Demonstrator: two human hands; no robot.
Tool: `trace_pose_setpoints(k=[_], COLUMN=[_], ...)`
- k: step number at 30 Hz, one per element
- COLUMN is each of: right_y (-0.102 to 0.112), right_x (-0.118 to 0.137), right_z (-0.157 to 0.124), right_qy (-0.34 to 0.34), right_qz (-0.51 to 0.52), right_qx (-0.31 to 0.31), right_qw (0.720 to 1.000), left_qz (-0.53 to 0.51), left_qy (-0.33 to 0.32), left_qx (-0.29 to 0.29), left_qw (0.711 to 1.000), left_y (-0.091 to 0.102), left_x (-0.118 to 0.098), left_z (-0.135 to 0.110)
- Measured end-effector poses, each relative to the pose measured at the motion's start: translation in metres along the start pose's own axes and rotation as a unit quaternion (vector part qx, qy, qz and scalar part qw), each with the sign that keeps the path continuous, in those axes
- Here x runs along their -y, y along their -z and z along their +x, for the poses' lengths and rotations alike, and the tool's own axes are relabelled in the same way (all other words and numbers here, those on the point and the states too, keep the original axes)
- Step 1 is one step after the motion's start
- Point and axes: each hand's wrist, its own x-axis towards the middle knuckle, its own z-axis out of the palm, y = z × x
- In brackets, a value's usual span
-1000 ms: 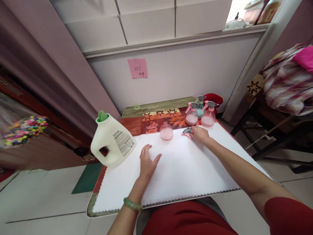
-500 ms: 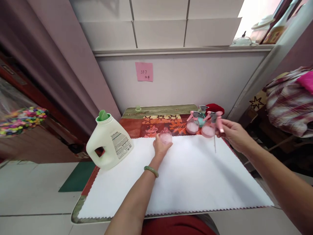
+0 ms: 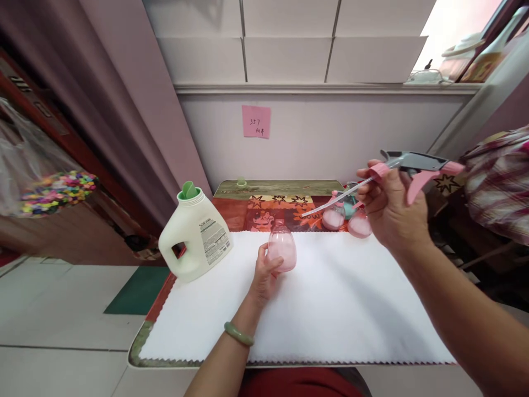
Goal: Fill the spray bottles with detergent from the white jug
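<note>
My left hand (image 3: pixel 266 273) is closed around a clear pink spray bottle (image 3: pixel 285 245) with a bare, uncapped neck. Pale pink liquid or foam shows inside it. Up at the right, my right hand (image 3: pixel 397 207) grips a pink and grey trigger spray head (image 3: pixel 417 162) by its collar. The head's thin dip tube (image 3: pixel 334 199) slants down to the left, its tip above and to the right of the bottle's neck. A large cream detergent jug (image 3: pixel 196 237) stands on the left, open at the top, with something green (image 3: pixel 190 190) in its mouth.
Behind the tube stand other spray bottles (image 3: pixel 333 218) with pink heads, partly hidden by my right hand. A small green cap (image 3: pixel 241 181) lies at the table's back edge. White cloth (image 3: pixel 330 314) covers much of the table; a wall rises behind.
My right hand has risen and turned, bringing the spray head up with its tube now pointing left. My left hand has shifted its hold and brought the bottle nearer me.
</note>
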Motion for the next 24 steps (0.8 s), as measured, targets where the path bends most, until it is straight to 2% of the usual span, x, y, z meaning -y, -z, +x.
trace_pose_setpoints(k=[3, 7, 13, 18, 24], right_y=[-0.021, -0.037, -0.047, -0.05, -0.053], right_x=[-0.016, -0.037, -0.066, -0.073, -0.069], right_z=[-0.014, -0.02, -0.016, -0.016, -0.019], right_qy=[0.019, 0.029, -0.027, -0.03, -0.032], right_qz=[-0.051, -0.118, -0.076, -0.08, -0.108], right_qx=[0.007, 0.011, 0.016, 0.007, 0.029], right_qw=[0.999, 0.993, 0.997, 0.996, 0.993], left_qz=[-0.08, -0.139, -0.16, -0.177, -0.188], left_qy=[0.031, 0.074, 0.099, 0.095, 0.089], left_qx=[-0.008, -0.021, -0.009, 0.017, 0.041], left_qw=[0.996, 0.987, 0.982, 0.98, 0.977], left_y=[0.006, 0.017, 0.028, 0.028, 0.025], left_x=[0.0, 0.0, 0.0, -0.003, -0.01], left_z=[-0.005, 0.0, 0.0, -0.006, -0.008])
